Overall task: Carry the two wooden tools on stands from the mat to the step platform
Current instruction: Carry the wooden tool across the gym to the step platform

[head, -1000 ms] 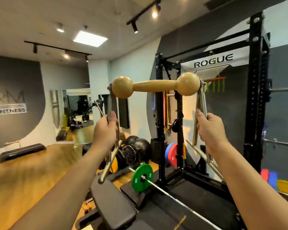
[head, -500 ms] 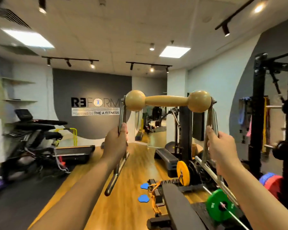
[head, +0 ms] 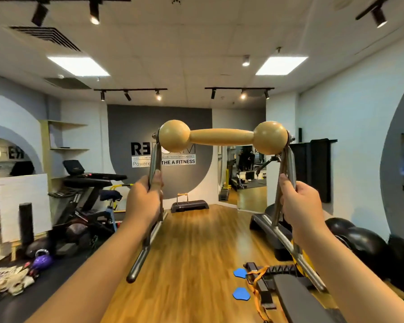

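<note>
I hold a wooden tool (head: 222, 137), a pale bar with a ball at each end, raised in front of me on its metal stand. My left hand (head: 143, 201) grips the stand's left leg (head: 147, 229) and my right hand (head: 300, 202) grips the right leg (head: 287, 183). At the far end of the wooden floor a dark step platform (head: 189, 205) lies by the grey wall, with a second wooden tool on a stand (head: 182, 197) on it. A nearer step platform (head: 269, 229) sits on the right, partly behind my right arm.
Exercise bikes and a treadmill (head: 89, 183) crowd the left side, with a purple kettlebell (head: 42, 259) and clutter on the dark mat. A bench (head: 296, 297), orange strap and two blue discs (head: 240, 273) lie at lower right. Black balls (head: 357, 238) sit by the right wall.
My view has swung left, from the black rack toward the far wall and step platform. Both hands keep the same grip on the stand, with the tool held up.
</note>
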Tool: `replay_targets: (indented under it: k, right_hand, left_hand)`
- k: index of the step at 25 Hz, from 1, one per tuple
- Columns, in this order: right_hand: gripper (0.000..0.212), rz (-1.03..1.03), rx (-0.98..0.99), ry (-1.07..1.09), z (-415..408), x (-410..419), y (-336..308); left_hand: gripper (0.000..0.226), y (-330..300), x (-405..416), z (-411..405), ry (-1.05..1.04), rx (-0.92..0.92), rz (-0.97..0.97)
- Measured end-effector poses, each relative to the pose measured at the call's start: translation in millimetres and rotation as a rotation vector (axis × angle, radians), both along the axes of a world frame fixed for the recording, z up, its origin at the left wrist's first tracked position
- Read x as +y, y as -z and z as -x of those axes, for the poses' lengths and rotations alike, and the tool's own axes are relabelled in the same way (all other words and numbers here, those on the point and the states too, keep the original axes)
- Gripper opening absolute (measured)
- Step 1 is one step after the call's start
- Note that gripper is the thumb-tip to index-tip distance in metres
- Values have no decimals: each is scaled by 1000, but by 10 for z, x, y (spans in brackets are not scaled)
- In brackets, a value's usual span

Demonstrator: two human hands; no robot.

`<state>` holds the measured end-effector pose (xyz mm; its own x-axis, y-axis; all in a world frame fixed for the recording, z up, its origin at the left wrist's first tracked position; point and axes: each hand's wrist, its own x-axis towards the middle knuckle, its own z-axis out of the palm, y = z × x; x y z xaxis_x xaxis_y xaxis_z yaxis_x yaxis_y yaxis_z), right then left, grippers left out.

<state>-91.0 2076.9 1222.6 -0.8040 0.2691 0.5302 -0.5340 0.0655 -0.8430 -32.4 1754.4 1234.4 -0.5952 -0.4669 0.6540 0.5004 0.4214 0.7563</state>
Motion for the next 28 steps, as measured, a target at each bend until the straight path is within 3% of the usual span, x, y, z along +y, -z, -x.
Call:
replay_targets:
  k: [9, 18, 28]
  right_hand:
    - [45, 5, 53, -89, 1994, -659, -105]
    - [41, 16, -4, -130, 4339, -1153, -39]
    - [39, 16, -53, -84, 6864, -2224, 146]
  left_hand:
    - [49, 71, -557, 1748, -144, 21, -3]
    - [44, 180, -962, 3980, -96, -28, -108]
    - [43, 356, -2057, 6580, -2, -34, -151]
